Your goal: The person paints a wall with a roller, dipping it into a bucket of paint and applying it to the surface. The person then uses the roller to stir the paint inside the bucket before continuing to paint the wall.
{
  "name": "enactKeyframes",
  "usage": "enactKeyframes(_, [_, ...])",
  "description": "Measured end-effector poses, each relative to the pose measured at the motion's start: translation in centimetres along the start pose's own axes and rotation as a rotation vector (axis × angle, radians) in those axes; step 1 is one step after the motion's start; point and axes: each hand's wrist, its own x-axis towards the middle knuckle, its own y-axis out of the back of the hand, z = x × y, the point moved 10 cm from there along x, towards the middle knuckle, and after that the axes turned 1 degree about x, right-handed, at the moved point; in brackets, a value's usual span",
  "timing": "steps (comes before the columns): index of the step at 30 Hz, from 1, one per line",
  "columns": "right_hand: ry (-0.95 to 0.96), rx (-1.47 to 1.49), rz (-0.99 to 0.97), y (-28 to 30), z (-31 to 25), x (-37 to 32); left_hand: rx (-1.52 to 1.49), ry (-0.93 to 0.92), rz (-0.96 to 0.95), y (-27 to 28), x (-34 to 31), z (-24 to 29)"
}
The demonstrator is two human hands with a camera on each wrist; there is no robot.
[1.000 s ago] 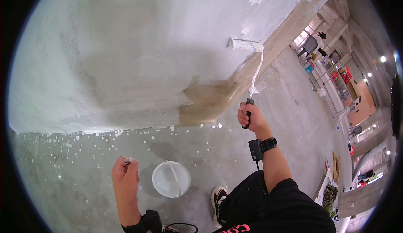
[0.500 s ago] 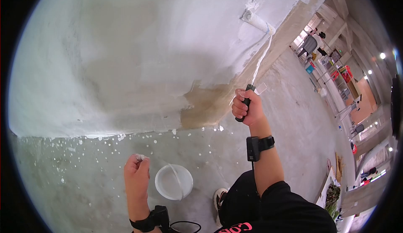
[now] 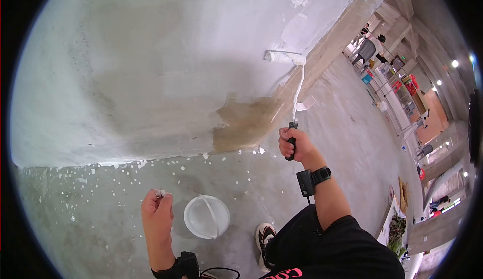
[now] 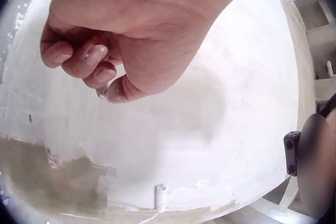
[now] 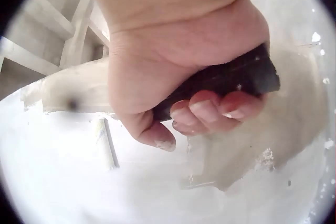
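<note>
While my right grip (image 3: 294, 146) is clenched round the black handle of the white paint roller (image 3: 284, 57), its sleeve lies against the white-painted concrete wall (image 3: 151, 53). My left grip (image 3: 157, 208) is curled on nothing, beside the white plastic bucket (image 3: 185, 215) on the grey concrete floor (image 3: 100, 228).

The bucket (image 3: 185, 216) stands on the floor (image 3: 342, 118) before the wall (image 3: 151, 53), left of the shoe (image 3: 263, 236), roller (image 3: 284, 57) against it.
</note>
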Motion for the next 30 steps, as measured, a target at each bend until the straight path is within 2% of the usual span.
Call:
enactKeyframes(5, [0.023, -0.017, -0.003, -0.9, -0.9, -0.2, 0.040, -0.031, 0.005, 0.1, -0.5, 0.3])
enactKeyframes(7, [0.119, -0.010, 0.004, -1.9, -3.1, -0.2, 0.041, -0.026, 0.010, 0.1, -0.8, 0.6])
enactKeyframes(11, [0.192, 0.047, -0.038, -4.7, -6.2, -0.1, 0.036, -0.073, 0.032, 0.5, -1.6, 1.4])
enactKeyframes(17, [0.225, -0.064, 0.038, -4.8, -11.5, -1.5, 0.079, -0.082, 0.017, 0.8, -1.5, 1.7])
enactKeyframes(23, [0.275, -0.109, 0.062, -7.7, -15.9, -3.5, -0.012, -0.076, -0.012, 0.4, -1.0, 1.0])
enactKeyframes(27, [0.245, -0.054, 0.057, -7.4, -14.2, -3.5, 0.002, -0.075, -0.054, -0.4, -1.0, 0.7])
enactKeyframes(30, [0.107, -0.007, 0.036, -5.1, -7.0, -2.4, -0.028, -0.069, -0.053, 0.0, -1.3, 0.9])
